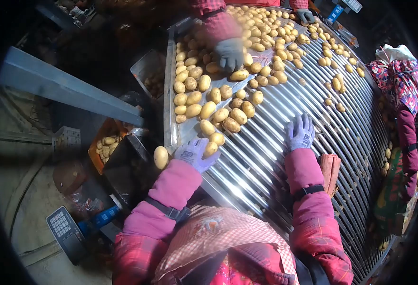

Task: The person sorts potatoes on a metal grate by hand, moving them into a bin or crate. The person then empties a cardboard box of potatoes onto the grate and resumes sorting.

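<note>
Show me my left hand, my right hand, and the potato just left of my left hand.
left hand [193, 153], head view, back of the glove.
right hand [300, 133], head view, back of the glove.
potato [160, 157], head view, middle of its skin.

The left hand [194, 153] lay at the near-left edge of the roller table [275, 161], touching a potato [211, 148] on the rollers. Another potato [161, 157] sat just left of the hand, at the rim. The right hand [300, 133] rested on bare rollers to the right. The pile [218, 111] lay behind both hands, and a co-worker's hand [230, 53] touched its far part. A crate [105, 145] stood below, left of the table, with a scale [66, 232] nearer.
</note>
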`<state>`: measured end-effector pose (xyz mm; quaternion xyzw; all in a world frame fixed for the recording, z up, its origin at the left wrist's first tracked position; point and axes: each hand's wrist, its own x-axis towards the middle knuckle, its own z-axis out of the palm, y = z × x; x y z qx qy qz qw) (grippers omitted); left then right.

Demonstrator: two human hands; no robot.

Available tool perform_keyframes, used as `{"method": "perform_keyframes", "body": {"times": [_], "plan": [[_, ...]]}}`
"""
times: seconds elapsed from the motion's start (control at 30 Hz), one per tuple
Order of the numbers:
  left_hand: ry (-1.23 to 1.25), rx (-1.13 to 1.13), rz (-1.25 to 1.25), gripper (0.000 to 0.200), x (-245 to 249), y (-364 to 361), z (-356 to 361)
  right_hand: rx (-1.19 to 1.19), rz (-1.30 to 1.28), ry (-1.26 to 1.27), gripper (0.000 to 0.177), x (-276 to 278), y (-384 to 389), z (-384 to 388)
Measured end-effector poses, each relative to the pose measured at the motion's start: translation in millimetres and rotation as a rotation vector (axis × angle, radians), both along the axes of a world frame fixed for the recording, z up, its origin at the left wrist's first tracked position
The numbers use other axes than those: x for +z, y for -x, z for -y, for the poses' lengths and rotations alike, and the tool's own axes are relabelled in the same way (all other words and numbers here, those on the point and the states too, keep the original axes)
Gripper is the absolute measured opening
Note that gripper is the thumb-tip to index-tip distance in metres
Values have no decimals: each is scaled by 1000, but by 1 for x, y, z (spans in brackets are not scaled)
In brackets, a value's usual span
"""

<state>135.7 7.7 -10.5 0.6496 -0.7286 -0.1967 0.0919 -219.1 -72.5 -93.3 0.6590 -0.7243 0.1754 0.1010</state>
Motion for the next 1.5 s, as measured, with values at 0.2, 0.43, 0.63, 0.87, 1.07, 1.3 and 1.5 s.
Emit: {"method": "perform_keyframes", "body": {"times": [0.2, 0.43, 0.63, 0.87, 1.07, 1.3, 1.5], "plan": [[101, 63, -226, 51, -15, -6, -3, 26, 17, 41, 44, -12, 5, 3], [-463, 693, -1757, 54, 62, -10, 3, -1, -3, -60, 48, -13, 11, 5], [-347, 352, -2128, 48, 32, -35, -10, 37, -12, -59, 49, -13, 15, 7], [-181, 550, -2000, 47, 44, -63, -20, 54, -29, -85, 48, -12, 17, 8], [-54, 679, -1803, 46, 28, -146, -77, 69, -24, -35, 45, -16, 20, 9], [-246, 1459, -1690, 36, -24, -173, -161, 47, 9, -63, 49, -7, 15, 7], [-442, 1359, -1576, 37, -51, -160, -190, 59, -16, -73, 49, -2, 11, 8]]}}
